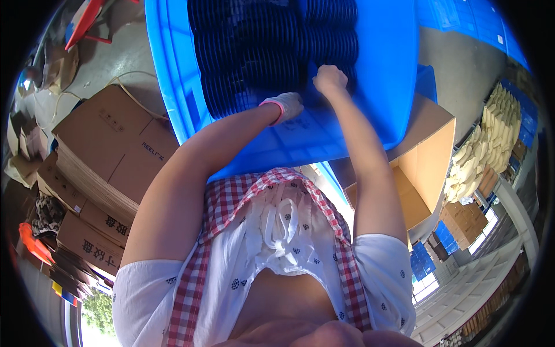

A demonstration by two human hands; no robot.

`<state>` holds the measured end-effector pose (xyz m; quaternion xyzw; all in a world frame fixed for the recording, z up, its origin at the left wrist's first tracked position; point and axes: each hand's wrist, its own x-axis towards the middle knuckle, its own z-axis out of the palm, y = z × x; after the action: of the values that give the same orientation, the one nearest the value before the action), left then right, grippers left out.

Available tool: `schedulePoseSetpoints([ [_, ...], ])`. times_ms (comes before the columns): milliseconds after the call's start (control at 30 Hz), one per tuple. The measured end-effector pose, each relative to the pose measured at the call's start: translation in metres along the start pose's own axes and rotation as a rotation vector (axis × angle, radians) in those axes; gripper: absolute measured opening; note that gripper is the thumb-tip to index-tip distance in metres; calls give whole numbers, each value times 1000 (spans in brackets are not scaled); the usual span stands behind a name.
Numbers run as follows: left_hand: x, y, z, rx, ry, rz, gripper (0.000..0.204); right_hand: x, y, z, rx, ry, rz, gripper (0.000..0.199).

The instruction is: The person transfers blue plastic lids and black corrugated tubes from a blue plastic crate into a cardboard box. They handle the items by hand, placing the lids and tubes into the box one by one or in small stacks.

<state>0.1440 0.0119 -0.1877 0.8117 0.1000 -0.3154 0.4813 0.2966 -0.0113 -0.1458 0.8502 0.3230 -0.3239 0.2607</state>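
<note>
A big blue plastic bin (pixel 266 165) stands right in front of me. Rows of thin black ribbed discs (pixel 248 58) are packed inside it, edge to edge. My left hand (pixel 289 106), in a pale glove with a pink cuff, is at the near end of the left rows. Its fingers look curled, and what they hold, if anything, is hidden. Bare and closed, my right hand (pixel 331 78) reaches to the near end of the right row. Its fingertips are out of sight against the dark discs, so I cannot make out what is in them.
Flattened cardboard boxes (pixel 115 139) are stacked left of the bin. An open cardboard box (pixel 425 168) stands close by my right forearm. Cream-coloured bundles (pixel 483 139) are piled farther right. A red frame (pixel 87 26) shows at the far left.
</note>
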Motion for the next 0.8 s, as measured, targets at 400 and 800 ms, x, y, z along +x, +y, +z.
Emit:
schedulePoseSetpoints([
  [400,-10,18,-10,-984,123,-273,59,-66,78,-78,-25,95,-157,30],
  [800,-27,8,9,-752,119,-151,52,-331,280,-95,1029,505,-14,35],
])
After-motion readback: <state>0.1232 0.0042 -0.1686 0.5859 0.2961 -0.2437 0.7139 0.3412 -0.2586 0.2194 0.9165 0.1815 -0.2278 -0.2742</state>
